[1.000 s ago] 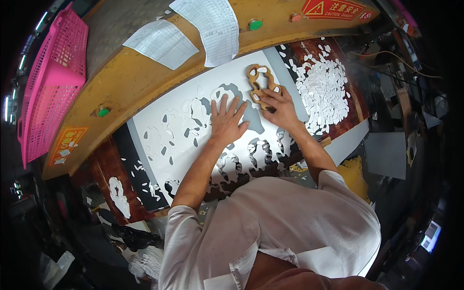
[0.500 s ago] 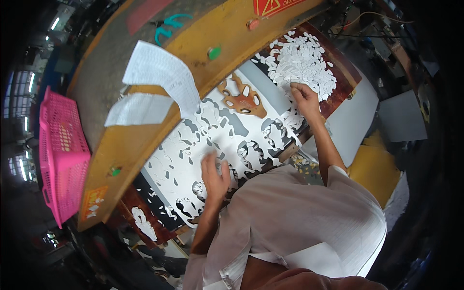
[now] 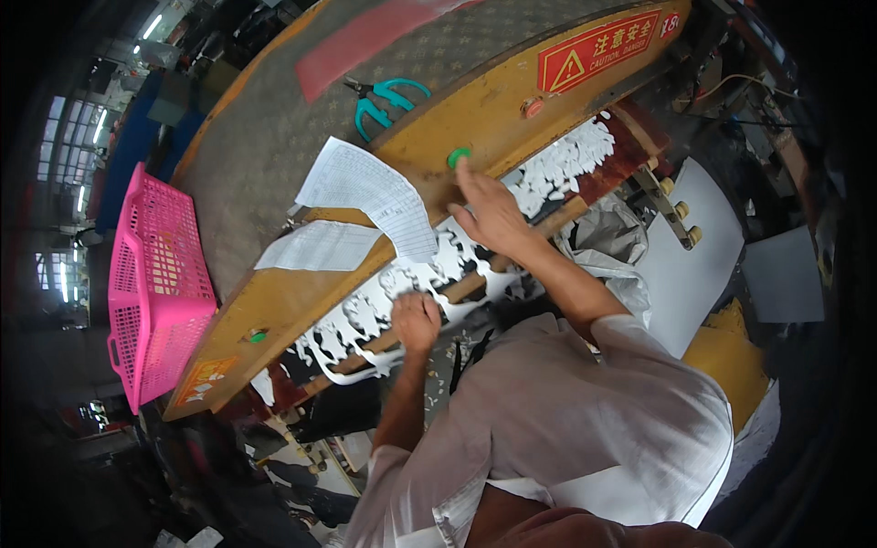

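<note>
My right hand [image 3: 493, 216] reaches up to the yellow machine beam [image 3: 402, 212]. Its index finger is stretched out with the tip at a green push button [image 3: 459, 158], and the thumb stands apart. My left hand [image 3: 416, 321] is curled over the near part of a white sheet full of cut-out holes [image 3: 365, 315]. Whatever its fingers may hold is hidden. The perforated sheet's near edge hangs past the board's edge. A heap of small white cut pieces [image 3: 571, 160] lies to the right, partly covered by the beam.
Paper sheets [image 3: 361, 187] hang over the beam, and teal-handled snips [image 3: 388, 100] lie on its top. A second green button [image 3: 258, 336] and a red button [image 3: 533, 109] sit on its face. At the left is a pink basket [image 3: 164, 283]; a yellow thing [image 3: 726, 365] stands at the right.
My right hand has left the white pieces for the green button. My left hand has gone from spread to curled. The beam now covers more of the sheet, hiding the brown perforated piece.
</note>
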A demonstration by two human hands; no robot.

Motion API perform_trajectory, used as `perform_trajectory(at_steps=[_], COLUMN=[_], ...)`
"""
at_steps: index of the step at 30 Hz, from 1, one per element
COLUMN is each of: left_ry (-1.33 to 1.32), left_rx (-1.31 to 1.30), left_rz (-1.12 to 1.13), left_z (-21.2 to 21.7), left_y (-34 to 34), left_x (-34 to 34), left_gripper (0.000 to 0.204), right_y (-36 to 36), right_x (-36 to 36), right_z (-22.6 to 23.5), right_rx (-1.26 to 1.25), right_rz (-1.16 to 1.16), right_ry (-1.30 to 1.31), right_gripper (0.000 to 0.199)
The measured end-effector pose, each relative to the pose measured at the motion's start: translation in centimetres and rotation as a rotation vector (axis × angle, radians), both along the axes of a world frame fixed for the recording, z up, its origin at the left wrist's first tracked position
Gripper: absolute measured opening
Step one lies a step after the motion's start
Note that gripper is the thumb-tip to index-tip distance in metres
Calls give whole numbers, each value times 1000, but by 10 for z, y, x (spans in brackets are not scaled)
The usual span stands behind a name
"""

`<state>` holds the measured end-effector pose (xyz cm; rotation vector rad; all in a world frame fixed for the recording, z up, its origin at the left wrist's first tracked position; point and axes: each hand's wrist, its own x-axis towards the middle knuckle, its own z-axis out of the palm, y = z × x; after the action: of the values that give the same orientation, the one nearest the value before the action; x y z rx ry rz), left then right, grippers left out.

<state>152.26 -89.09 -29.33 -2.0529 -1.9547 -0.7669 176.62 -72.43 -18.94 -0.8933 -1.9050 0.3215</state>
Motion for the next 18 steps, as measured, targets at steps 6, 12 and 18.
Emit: perform_trajectory(at_steps=[6, 12, 18], left_ry=[34, 27, -22], left_rx=[-61, -35, -41], left_rz=[61, 28, 86], left_z=[0, 2, 1], left_y=[-12, -15, -23], left_x=[-1, -2, -1], left_gripper=[20, 17, 17], right_y=[-36, -40, -49], right_x=[47, 55, 55], right_z=[-56, -108, -107], right_rx=[-79, -38, -139], right_rz=[56, 49, 41], right_ry=[-89, -212, -238], right_gripper=[58, 21, 25])
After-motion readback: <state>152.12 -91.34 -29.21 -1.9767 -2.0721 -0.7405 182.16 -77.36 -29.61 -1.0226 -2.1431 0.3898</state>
